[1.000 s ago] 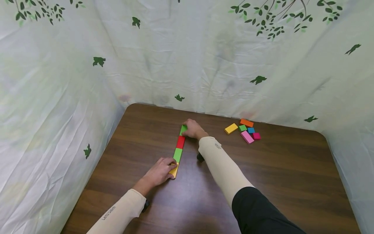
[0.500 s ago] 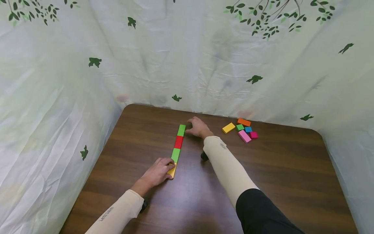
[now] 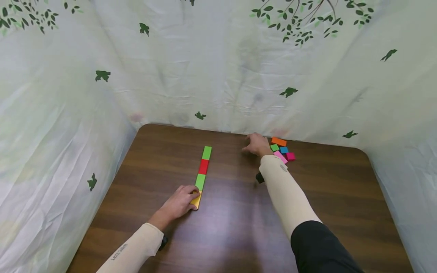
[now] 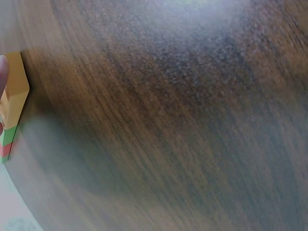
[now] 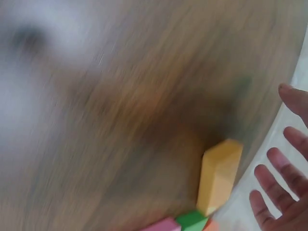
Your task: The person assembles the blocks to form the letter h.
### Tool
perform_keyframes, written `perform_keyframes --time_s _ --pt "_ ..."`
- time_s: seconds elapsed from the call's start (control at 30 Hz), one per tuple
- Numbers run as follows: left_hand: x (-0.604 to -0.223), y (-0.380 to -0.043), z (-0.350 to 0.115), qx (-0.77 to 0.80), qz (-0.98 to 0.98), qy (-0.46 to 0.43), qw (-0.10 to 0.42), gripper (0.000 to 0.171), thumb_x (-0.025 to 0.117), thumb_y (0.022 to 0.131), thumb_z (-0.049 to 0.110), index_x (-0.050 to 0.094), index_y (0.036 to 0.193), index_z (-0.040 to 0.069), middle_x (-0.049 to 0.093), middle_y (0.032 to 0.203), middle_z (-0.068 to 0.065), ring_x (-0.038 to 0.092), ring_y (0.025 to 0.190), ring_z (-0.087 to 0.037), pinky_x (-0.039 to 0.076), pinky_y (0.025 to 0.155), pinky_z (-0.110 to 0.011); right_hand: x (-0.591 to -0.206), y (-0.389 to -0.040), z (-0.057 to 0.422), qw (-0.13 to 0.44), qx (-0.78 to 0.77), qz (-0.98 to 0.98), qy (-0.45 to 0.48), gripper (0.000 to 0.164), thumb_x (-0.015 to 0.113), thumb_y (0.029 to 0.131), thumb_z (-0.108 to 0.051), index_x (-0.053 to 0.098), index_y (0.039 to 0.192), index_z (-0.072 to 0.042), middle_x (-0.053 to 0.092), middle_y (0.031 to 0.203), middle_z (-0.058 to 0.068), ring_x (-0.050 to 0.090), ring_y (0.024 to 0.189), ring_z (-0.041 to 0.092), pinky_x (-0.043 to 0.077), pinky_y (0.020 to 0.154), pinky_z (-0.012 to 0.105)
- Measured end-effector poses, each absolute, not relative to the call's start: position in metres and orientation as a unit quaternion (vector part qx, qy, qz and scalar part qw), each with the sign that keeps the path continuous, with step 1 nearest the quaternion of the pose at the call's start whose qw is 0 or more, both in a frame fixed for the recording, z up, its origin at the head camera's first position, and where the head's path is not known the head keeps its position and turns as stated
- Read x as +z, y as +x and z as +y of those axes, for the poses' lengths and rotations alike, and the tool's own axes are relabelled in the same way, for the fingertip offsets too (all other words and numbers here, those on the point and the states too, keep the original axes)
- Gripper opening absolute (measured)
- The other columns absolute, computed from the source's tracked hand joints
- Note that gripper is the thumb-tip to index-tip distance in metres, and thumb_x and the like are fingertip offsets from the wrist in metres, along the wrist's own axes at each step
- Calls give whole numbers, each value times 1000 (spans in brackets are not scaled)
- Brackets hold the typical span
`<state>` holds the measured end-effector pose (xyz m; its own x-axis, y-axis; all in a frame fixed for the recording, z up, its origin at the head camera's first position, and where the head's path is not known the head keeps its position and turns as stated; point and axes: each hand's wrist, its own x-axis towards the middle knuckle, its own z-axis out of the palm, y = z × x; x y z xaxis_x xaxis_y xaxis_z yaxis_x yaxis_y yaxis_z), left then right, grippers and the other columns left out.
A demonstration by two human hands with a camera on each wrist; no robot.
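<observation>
A straight row of blocks lies on the table, made of a green block [image 3: 206, 152], a red block [image 3: 203, 167], another green block [image 3: 200, 182] and a yellow block [image 3: 196, 201] at the near end. My left hand [image 3: 178, 203] grips that near yellow block between thumb and fingers. Farther back, my right hand [image 3: 257, 145] hovers with spread fingers and nothing in it. Close by in the right wrist view lies a second yellow block [image 5: 220, 175], which the right hand hides in the head view.
Beside the right hand sit loose blocks: orange [image 3: 279, 141], small green [image 3: 274, 148], blue [image 3: 284, 150], pink [image 3: 281, 157] and magenta [image 3: 290, 156]. The brown table [image 3: 327, 197] ends at a white printed curtain [image 3: 225, 76].
My right hand has left the far green block and moved right to the loose blocks, over the second yellow one. The left hand stays on the near yellow block; the head view has shifted slightly.
</observation>
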<state>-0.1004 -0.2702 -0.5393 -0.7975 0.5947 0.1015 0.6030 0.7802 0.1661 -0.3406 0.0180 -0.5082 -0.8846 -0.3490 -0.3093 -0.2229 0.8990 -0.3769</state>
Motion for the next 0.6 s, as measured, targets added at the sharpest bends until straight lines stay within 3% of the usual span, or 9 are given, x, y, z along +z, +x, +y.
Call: perform_keyframes --time_s 0.17,0.6 --pt "-541 -99 -271 -100 -943 -317 25 48 83 71 31 72 105 -1 59 104 -9 57 99 -27 43 85 -39 -509 -343 43 190 -161 960 -131 60 76 81 -37 59 129 -4 54 131 16 51 115 32 43 97 48" --pt "-540 -100 -270 -99 -944 -313 19 49 83 72 31 72 106 -3 60 105 -10 58 99 -27 44 84 -39 -515 -340 70 184 -138 965 -123 56 73 81 -35 61 127 -6 59 123 15 52 107 33 42 91 46"
